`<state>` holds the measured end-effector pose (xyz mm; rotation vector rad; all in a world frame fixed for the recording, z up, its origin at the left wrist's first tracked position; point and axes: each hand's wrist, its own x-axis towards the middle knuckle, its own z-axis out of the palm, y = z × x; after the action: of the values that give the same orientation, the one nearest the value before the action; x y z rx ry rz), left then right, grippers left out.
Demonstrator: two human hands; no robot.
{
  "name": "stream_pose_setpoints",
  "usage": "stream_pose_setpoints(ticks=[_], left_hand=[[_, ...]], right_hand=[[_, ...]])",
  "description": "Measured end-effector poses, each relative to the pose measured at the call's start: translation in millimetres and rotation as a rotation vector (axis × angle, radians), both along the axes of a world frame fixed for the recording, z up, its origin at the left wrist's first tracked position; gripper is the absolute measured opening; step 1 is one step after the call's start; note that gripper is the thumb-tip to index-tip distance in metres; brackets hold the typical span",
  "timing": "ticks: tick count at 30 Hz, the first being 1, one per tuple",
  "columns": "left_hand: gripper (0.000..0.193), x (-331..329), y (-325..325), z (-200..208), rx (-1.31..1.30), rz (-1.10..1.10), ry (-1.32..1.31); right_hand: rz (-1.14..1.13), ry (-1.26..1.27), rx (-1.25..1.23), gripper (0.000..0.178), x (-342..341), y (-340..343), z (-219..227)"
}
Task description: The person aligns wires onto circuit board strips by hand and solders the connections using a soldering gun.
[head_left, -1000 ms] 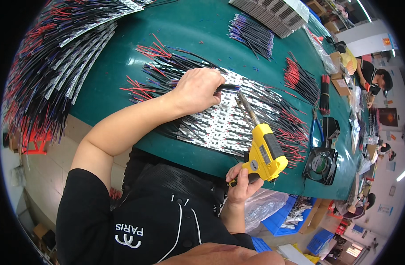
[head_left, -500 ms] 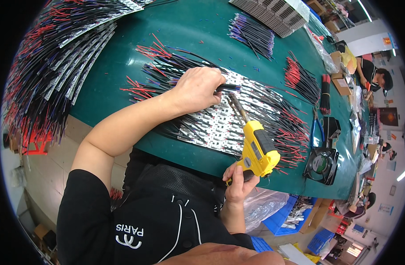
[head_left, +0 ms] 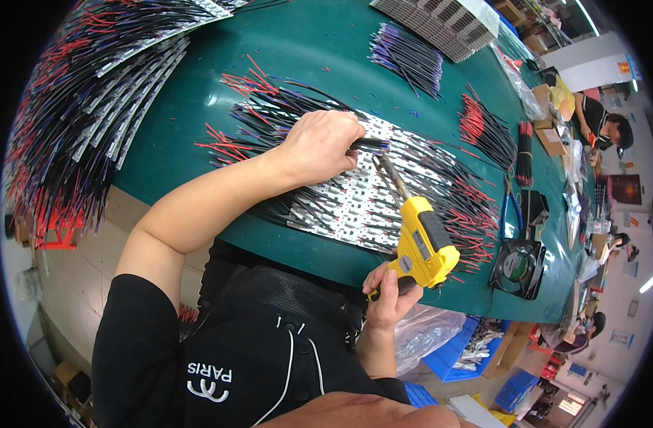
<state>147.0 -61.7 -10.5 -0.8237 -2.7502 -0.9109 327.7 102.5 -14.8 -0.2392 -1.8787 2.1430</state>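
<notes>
Now, in the view from my head, my left hand [head_left: 323, 145] is closed in a fist over the middle of the work, gripping a few black wires [head_left: 369, 144] whose blue ends point right. My right hand [head_left: 392, 298], nearer to me, is wrapped around the handle of a yellow soldering gun [head_left: 426, 246]. Its metal tip [head_left: 391, 171] points far and slightly left, just beside the blue wire ends; I cannot tell whether they touch. Under both lie white circuit boards [head_left: 348, 210] in rows on the green table [head_left: 305, 46], with red-tipped black wires fanning out to the left and right. At the far left hangs a big heap of wired boards [head_left: 91, 107], partly over the table's edge. On the far side are a blue-tipped wire pile [head_left: 406, 58] and a grey stack [head_left: 444, 25]. To the right sit a red-tipped wire pile [head_left: 487, 132], a tied wire bundle [head_left: 524, 153], blue-handled pliers [head_left: 512, 207] and, nearer, a black fan [head_left: 518, 266]. A blue bin [head_left: 448, 362] stands below the table's near right edge.
</notes>
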Motion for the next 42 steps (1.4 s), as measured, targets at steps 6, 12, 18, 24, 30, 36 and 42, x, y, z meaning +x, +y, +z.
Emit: stream_pose_setpoints(ticks=[6, 12, 18, 24, 30, 36, 42], left_hand=[[0.020, 0.0, 0.2, -1.8, 0.013, -0.006, 0.029], [0.020, 0.3, 0.5, 0.3, -0.008, -0.001, -0.002], [0.020, 0.1, 0.7, -2.6, 0.009, -0.002, 0.040], [0.020, 0.0, 0.0, -1.5, -0.003, -0.003, 0.013], [0.019, -8.3, -4.3, 0.4, 0.024, -0.024, -0.063], [0.020, -13.4, -7.0, 3.9, 0.042, -0.109, -0.136], [0.023, -15.7, -7.5, 2.7, 0.011, -0.132, -0.109]], right_hand=[[0.033, -0.005, 0.029, 0.027, -0.5, -1.1, -3.2], [0.046, -0.014, 0.097, 0.028, 0.6, -0.2, -3.9], [0.002, 0.012, 0.041, 0.030, 3.2, -2.5, 2.0], [0.045, 0.084, -0.024, 0.038, 7.2, 4.6, -3.5], [-0.008, 0.015, 0.005, 0.028, 9.6, -0.7, 0.8], [-0.006, 0.003, 0.001, 0.025, 11.2, -1.0, -3.9], [0.039, -0.018, 0.026, 0.022, 7.0, 0.6, -7.0]])
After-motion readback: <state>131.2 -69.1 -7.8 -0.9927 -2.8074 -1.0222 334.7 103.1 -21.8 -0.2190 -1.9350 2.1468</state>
